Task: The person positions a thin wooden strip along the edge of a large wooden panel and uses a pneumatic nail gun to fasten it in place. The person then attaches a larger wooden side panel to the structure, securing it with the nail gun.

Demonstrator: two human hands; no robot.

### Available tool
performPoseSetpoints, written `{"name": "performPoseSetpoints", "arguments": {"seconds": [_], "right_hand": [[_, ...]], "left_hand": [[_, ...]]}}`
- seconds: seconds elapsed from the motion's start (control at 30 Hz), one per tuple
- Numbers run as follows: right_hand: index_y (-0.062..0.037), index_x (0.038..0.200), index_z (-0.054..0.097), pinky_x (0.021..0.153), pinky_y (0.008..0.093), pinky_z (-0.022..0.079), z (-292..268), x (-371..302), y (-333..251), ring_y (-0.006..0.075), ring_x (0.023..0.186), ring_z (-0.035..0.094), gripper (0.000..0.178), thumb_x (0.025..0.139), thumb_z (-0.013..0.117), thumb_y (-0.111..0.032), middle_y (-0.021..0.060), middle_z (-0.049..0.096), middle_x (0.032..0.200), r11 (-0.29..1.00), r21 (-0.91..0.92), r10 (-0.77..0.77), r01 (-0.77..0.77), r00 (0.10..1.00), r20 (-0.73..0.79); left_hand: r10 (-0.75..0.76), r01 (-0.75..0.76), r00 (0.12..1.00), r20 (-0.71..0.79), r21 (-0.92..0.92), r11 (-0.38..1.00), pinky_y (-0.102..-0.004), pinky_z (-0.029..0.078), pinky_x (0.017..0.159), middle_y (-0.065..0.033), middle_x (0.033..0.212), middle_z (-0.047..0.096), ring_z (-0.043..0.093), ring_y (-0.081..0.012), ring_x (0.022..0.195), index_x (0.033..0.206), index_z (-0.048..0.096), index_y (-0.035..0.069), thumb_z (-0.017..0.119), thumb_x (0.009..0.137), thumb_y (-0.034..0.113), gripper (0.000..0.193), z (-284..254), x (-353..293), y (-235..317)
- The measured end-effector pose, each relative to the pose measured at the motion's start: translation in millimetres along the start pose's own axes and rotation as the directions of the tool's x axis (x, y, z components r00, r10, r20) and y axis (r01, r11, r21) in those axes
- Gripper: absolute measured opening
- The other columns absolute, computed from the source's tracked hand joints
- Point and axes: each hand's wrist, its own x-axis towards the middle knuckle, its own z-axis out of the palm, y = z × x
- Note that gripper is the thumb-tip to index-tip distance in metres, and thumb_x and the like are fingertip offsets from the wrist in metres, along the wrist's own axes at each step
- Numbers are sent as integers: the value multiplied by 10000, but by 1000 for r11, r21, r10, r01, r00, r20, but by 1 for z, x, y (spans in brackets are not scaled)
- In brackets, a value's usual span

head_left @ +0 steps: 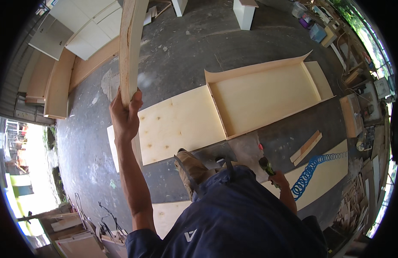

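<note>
My left hand (126, 115) is closed around the lower end of a long wooden plank (131, 47), raised so that it runs up past the top of the picture. Down at my right side, my right hand (279, 179) grips a green and black air nail gun (265, 165); its nose is too small to make out. A blue coiled air hose (305, 174) stretches rightward from near that hand. In front of me on the floor lies a pale plywood panel (181, 122), with thin upright boards (217, 109) edging its right part like a shallow box.
Two short wood strips (306, 148) lie right of me, near another plywood sheet (332, 165). Scrap wood (356, 202) is heaped at the lower right. White cabinets (85, 28) stand at the far left, and a white stand (245, 15) at the back.
</note>
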Motion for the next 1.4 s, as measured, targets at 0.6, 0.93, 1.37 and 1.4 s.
{"name": "performPoseSetpoints", "arguments": {"seconds": [0.6,0.93,1.37,1.4], "right_hand": [[31,1203,638,768,520,530,98,-175,-383,483,898,672,401,823,714,-70,280,682,979,990,87,84,110,33,-996],[86,1292,613,750,453,538,50,-174,-548,442,843,673,445,885,694,-75,268,679,989,968,-232,-251,-98,-293,-922],[84,1102,694,838,334,558,-152,-61,-743,179,906,688,223,879,683,83,116,735,1040,829,-333,97,449,-702,-706],[80,1110,679,835,325,559,-166,-50,-751,167,894,685,233,877,681,81,107,730,1028,780,-309,148,544,-640,-754]], "left_hand": [[394,-263,873,286,-405,876,-271,455,597,7,760,563,508,-61,684,1580,387,-4,627,1045,421,725,13,441,-157],[560,-175,774,296,-750,638,-283,452,589,-30,792,548,548,-110,673,1023,570,20,442,1098,512,515,143,566,-100],[675,28,687,268,-938,344,-312,485,578,-83,769,594,600,-159,631,931,558,22,332,1085,620,657,338,766,-21],[673,74,684,282,-945,320,-312,484,575,-83,766,593,601,-162,632,941,559,25,343,1082,622,651,355,771,-20]]}}
